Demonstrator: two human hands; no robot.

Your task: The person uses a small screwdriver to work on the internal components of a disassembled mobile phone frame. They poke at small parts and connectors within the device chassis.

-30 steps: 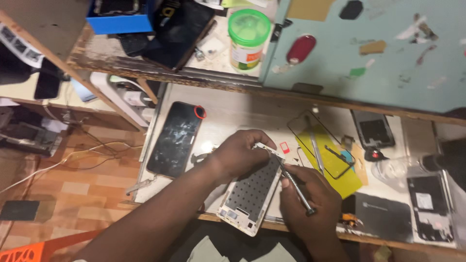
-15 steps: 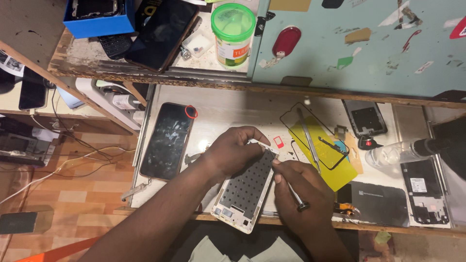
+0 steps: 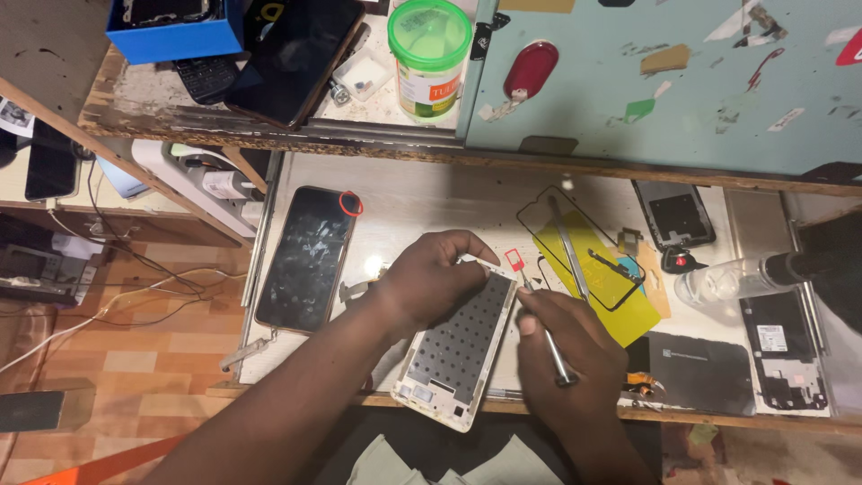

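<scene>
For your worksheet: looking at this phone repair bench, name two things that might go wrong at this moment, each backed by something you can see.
1. The right hand works a thin metal tool at the edge of the opened phone frame; a slip might scratch it or jab the left hand steadying it.
2. The frame's lower end overhangs the workbench front edge, so it might tip off if released.

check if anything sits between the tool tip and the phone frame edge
Nothing visible does. The right hand brings the metal tool straight to the phone frame edge, which the left hand grips from above.

Cracked phone (image 3: pixel 307 256), green-lidded jar (image 3: pixel 429 56), perhaps yellow film (image 3: pixel 597 274)
</scene>
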